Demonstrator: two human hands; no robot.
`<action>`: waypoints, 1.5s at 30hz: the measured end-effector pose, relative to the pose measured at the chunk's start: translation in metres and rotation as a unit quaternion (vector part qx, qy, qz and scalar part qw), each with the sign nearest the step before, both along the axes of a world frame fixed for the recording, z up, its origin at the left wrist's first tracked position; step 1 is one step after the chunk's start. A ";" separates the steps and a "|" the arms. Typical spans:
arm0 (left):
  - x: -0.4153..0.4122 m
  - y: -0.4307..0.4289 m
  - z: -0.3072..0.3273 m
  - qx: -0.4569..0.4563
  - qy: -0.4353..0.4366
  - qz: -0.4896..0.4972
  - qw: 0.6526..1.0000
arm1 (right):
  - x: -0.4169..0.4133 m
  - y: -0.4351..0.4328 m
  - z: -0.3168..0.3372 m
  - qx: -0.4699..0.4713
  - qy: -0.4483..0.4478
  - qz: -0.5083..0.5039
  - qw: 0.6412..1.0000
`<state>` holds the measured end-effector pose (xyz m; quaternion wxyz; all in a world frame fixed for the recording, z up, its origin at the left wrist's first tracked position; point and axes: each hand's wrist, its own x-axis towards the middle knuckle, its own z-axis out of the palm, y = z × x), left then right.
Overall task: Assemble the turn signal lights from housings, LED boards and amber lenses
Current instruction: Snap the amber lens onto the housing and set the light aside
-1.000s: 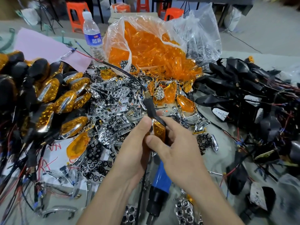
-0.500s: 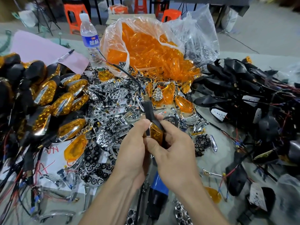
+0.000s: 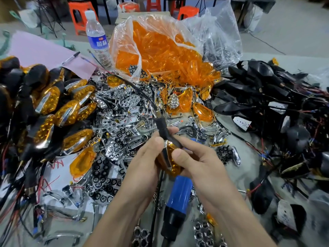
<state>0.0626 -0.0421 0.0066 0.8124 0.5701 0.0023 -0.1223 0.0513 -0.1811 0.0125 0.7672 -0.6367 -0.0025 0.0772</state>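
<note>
Both hands hold one turn signal light [image 3: 170, 160] above the table's middle. It has an amber lens, a chrome strip and a black stalk [image 3: 162, 128] with a wire running up and back. My left hand [image 3: 142, 168] grips its left side, thumb at the top. My right hand [image 3: 199, 163] grips its right side, thumb on the lens and fingers curled round the stalk. Finished amber lights [image 3: 48, 114] are piled at the left. Black housings [image 3: 267, 90] with wires lie at the right. A clear bag of amber lenses [image 3: 160, 50] stands behind.
Chrome reflector pieces [image 3: 117, 125] cover the table's middle. A blue and black power tool [image 3: 178, 202] lies under my hands. A water bottle [image 3: 97, 38], a pen on pink paper [image 3: 70, 57] and a second clear bag [image 3: 220, 38] stand at the back. Orange stools are beyond the table.
The light has turned in my hands, so its amber lens and chrome strip now face up. My thumbs have spread apart over it.
</note>
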 end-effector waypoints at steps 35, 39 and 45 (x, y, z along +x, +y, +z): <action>0.004 0.010 0.018 0.163 -0.106 -0.109 0.975 | -0.001 -0.013 0.000 0.147 0.002 -0.054 0.988; 0.003 0.007 0.014 0.036 -0.073 -0.091 0.993 | -0.002 -0.011 0.007 0.103 -0.050 -0.055 0.992; 0.003 0.005 0.010 -0.009 -0.059 -0.062 0.996 | -0.002 -0.007 0.009 0.105 -0.056 -0.080 0.990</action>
